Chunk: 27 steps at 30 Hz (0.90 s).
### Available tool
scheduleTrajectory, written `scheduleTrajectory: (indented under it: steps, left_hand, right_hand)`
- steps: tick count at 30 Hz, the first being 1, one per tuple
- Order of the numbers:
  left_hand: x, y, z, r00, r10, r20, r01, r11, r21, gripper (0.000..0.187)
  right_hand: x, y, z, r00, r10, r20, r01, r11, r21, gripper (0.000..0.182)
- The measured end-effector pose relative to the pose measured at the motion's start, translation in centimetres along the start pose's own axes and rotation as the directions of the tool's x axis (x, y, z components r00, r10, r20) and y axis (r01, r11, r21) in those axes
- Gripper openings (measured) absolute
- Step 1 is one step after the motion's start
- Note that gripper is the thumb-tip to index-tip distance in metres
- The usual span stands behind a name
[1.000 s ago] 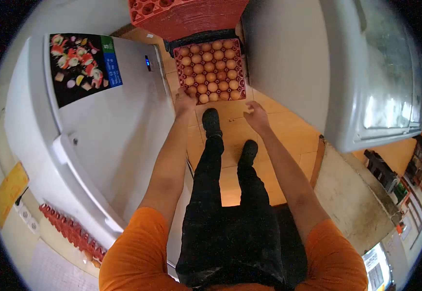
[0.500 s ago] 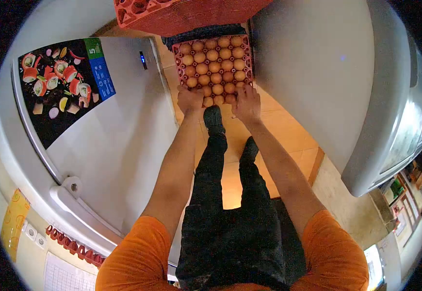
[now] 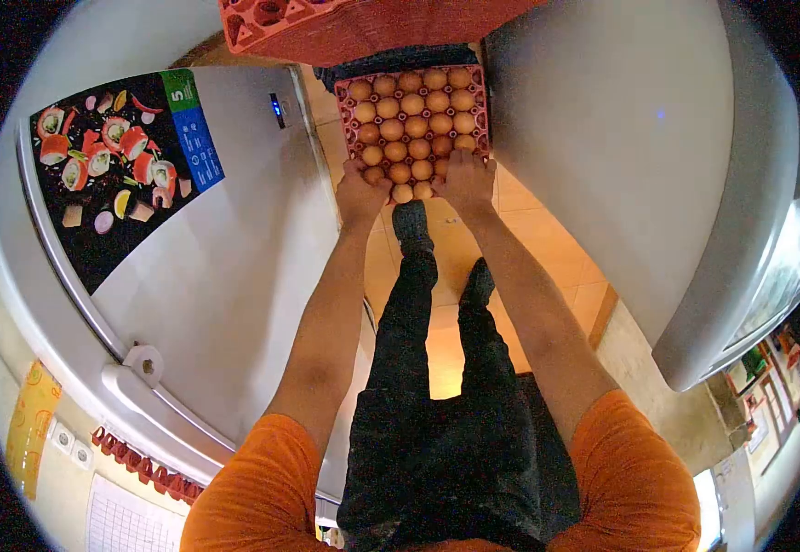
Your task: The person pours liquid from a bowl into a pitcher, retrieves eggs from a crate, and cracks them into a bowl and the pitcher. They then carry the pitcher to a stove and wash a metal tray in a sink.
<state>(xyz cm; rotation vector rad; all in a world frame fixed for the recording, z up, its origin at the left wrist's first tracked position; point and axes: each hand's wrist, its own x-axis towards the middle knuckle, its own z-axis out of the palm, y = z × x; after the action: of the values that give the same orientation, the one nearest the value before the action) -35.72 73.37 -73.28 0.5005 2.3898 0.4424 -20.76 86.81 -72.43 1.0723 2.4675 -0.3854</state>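
A square red egg tray (image 3: 486,115) lies ahead of me, filled with rows of brown eggs (image 3: 416,127). My left hand (image 3: 361,193) is closed on its near left corner. At the near right corner, my right hand (image 3: 467,182) grips the edge, its fingers reaching over the outermost eggs. Both hands cover a few eggs of the nearest rows. What lies directly under the tray is hidden.
A tall stack of red egg trays (image 3: 382,46) rises just beyond. A white chest freezer (image 3: 262,212) with a food picture flanks the left; a large grey-white appliance (image 3: 611,156) bounds the right. My shoe (image 3: 411,225) stands on the tiled floor (image 3: 547,230) close to the tray.
The tray and surroundings sit slightly further right in the view. My right hand's fingers have shifted inward over the eggs at the near right corner. My left hand keeps its hold.
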Motion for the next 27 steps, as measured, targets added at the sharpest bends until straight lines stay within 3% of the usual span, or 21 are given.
scheduleTrajectory:
  steps: [3, 4, 5, 6, 7, 8, 9, 10, 12, 13, 15, 16, 18, 19, 20, 21, 22, 24, 25, 27]
  left_hand:
    - [-0.1, -1.4, 0.3, 0.999, -0.042, -0.019, 0.040, 0.997, -0.072, 0.057]
    - [0.3, -2.7, 0.8, 0.998, -0.066, -0.020, 0.060, 0.976, -0.209, 0.054]
    - [0.6, -3.8, 1.2, 0.996, -0.090, -0.020, 0.078, 0.936, -0.342, 0.050]
    - [0.7, -3.8, 1.0, 0.996, -0.089, -0.018, 0.077, 0.936, -0.343, 0.050]
    - [0.6, -3.7, 0.9, 0.981, -0.164, 0.102, 0.186, 0.664, -0.724, 0.044]
    - [0.4, -3.8, 0.6, 0.954, -0.177, 0.242, 0.280, 0.239, -0.930, 0.038]
    - [0.3, -4.3, -0.1, 0.922, -0.107, 0.372, 0.372, -0.018, -0.928, 0.027]
    - [0.1, -4.0, -0.9, 0.921, -0.109, 0.374, 0.374, -0.018, -0.927, 0.027]
    - [-0.2, -3.3, -1.7, 0.890, 0.045, 0.455, 0.450, -0.261, -0.854, 0.023]
    - [-0.1, -3.2, -1.6, 0.889, 0.046, 0.456, 0.452, -0.262, -0.853, 0.023]
    - [0.5, -3.0, -1.6, 0.870, 0.014, 0.492, 0.486, -0.178, -0.855, 0.025]
    - [0.8, -2.8, -1.3, 0.870, 0.015, 0.493, 0.488, -0.174, -0.855, 0.025]
    - [0.8, -2.2, -0.2, 0.855, -0.133, 0.501, 0.519, 0.232, -0.823, 0.025]
    - [0.3, -2.1, 0.5, 0.854, -0.133, 0.503, 0.520, 0.233, -0.822, 0.025]
    - [-0.2, -2.0, 1.2, 0.917, -0.023, 0.398, 0.340, 0.566, -0.751, 0.027]
    - [-0.7, -1.7, 1.9, 0.938, 0.125, 0.324, 0.094, 0.808, -0.582, 0.028]
    - [-1.3, -1.0, 2.3, 0.937, 0.128, 0.324, 0.091, 0.809, -0.581, 0.028]
    - [-3.2, 0.3, 3.1, 0.904, 0.329, 0.273, -0.270, 0.934, -0.233, 0.034]
    - [-4.1, 1.2, 3.4, 0.903, 0.331, 0.274, -0.272, 0.934, -0.230, 0.034]
    - [-5.9, 2.4, 4.2, 0.907, 0.299, 0.298, -0.240, 0.945, -0.220, 0.038]
  right_hand:
    - [-0.3, 0.5, 0.4, 0.991, 0.074, -0.109, -0.065, 0.994, 0.082, 0.050]
    - [-0.5, 0.8, 0.6, 0.985, 0.100, -0.143, -0.085, 0.990, 0.110, 0.049]
    - [-1.1, 1.4, 0.8, 0.975, 0.159, -0.156, -0.090, 0.923, 0.374, 0.043]
    - [-1.5, 1.9, 1.1, 0.963, 0.220, -0.155, -0.082, 0.788, 0.611, 0.038]
    - [-1.9, 2.3, 1.5, 0.963, 0.221, -0.156, -0.082, 0.789, 0.609, 0.038]
    - [-2.4, 2.6, 1.9, 0.950, 0.283, -0.133, -0.013, 0.460, 0.888, 0.031]
    - [-2.7, 3.0, 2.2, 0.940, 0.331, -0.085, 0.075, 0.045, 0.996, 0.025]
    - [-3.1, 3.5, 1.5, 0.940, 0.331, -0.083, 0.072, 0.045, 0.996, 0.025]
    - [-3.7, 5.3, 0.1, 0.963, 0.216, 0.162, -0.038, -0.486, 0.873, 0.020]
    - [-3.9, 6.4, 0.6, 0.962, 0.218, 0.162, -0.038, -0.484, 0.874, 0.020]
    - [-4.0, 8.4, 2.2, 0.979, 0.045, 0.197, -0.082, -0.801, 0.594, 0.024]
    - [-3.9, 9.4, 3.9, 0.979, 0.048, 0.197, -0.080, -0.802, 0.591, 0.024]
    - [-3.7, 10.6, 6.0, 0.962, -0.023, 0.273, -0.225, -0.636, 0.738, 0.027]
    - [-3.7, 10.6, 6.1, 0.962, -0.021, 0.273, -0.223, -0.637, 0.738, 0.027]
    - [-3.6, 10.2, 6.2, 0.928, 0.054, 0.369, -0.368, -0.021, 0.930, 0.030]
    - [-3.6, 9.5, 5.4, 0.917, 0.116, 0.381, -0.398, 0.305, 0.865, 0.031]
    - [-3.5, 8.7, 4.3, 0.903, 0.178, 0.391, -0.416, 0.591, 0.691, 0.033]
    - [-4.7, 6.9, 2.6, 0.946, 0.182, 0.268, -0.309, 0.758, 0.575, 0.046]
    - [-5.0, 6.2, 3.0, 0.973, 0.178, 0.145, -0.226, 0.853, 0.470, 0.050]
    - [-5.2, 5.0, 3.4, 0.970, 0.206, 0.126, -0.241, 0.867, 0.437, 0.051]
